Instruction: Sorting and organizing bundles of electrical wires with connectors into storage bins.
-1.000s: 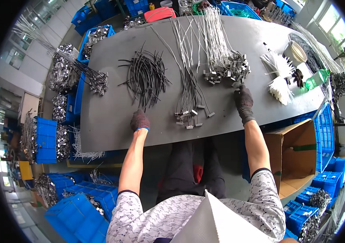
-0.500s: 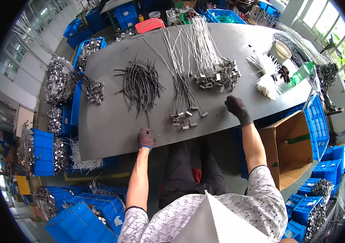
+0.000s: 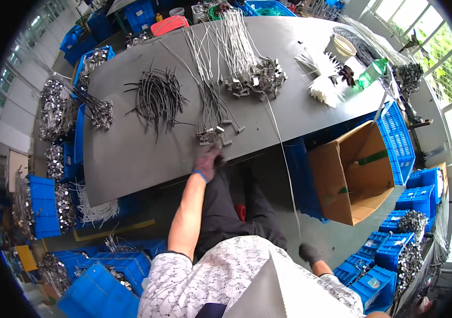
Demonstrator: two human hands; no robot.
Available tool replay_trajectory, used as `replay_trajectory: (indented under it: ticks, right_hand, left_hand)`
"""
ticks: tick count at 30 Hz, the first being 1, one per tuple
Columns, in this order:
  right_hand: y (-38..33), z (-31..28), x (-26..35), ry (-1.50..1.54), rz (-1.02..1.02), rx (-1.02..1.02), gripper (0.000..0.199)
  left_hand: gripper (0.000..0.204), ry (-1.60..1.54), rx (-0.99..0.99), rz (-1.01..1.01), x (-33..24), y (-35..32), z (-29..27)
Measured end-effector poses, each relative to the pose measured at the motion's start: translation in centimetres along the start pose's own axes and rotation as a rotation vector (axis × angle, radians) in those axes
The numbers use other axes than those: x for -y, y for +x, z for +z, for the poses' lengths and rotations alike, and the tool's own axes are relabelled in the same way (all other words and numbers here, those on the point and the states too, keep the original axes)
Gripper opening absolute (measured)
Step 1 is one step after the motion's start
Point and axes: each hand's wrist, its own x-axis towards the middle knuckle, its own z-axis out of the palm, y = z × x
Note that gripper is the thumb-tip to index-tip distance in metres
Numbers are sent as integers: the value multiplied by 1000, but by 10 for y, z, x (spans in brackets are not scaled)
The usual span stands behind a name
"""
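Note:
My right hand (image 3: 310, 253), in a dark glove, is low at the right, well off the table, with its fingers closed. A long white wire (image 3: 285, 159) runs taut from the pile of metal-ended wires (image 3: 263, 79), over the table edge, down to that hand. At the front edge my left hand (image 3: 208, 160), in a dark reddish glove, is beside a small bunch of wires with metal end pieces (image 3: 212, 137). Motion blurs its fingers, so its grip is unclear. Left of that bunch lies a heap of thin black tubes (image 3: 159, 98).
On the grey table (image 3: 135, 164) are white strips (image 3: 324, 90), a pale bucket (image 3: 341, 47) and a green bottle (image 3: 372, 72). An open cardboard box (image 3: 337, 183) stands at the right below the edge. Blue crates (image 3: 45, 206) of metal-ended wires stand on both sides.
My right hand has swung from the table down to the lower right, drawing the white wire out. My left hand has moved right, from near the black tubes to the small bunch.

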Motion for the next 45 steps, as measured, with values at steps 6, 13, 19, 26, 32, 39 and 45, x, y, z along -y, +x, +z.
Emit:
replay_trajectory:
  ticks: [6, 13, 19, 26, 32, 39, 45]
  right_hand:
    - [-82, 56, -19, -17, 61, -76, 37]
    - [-117, 56, 4, 95, 49, -107, 42]
    - [-68, 66, -40, -19, 5, 33, 40]
    - [-19, 62, -62, -134, -57, -56, 31]
    - [-29, 66, -61, -184, -49, -66, 28]
    - [-48, 52, -42, -108, -49, -90, 32]
    - [-51, 51, -38, -61, -34, -118, 34]
  left_hand:
    - [12, -10, 115, -140, 128, 40, 146]
    - [11, -133, -112, -81, 202, 20, 210]
    - [17, -55, -90, 625, 6, -14, 215]
    - [21, -13, -158, 797, -61, 13, 176]
    - [12, -91, -291, 735, -51, 23, 136]
    - [15, 167, -71, 522, -37, 27, 114]
    - [15, 282, 12, 484, 5, 7, 124]
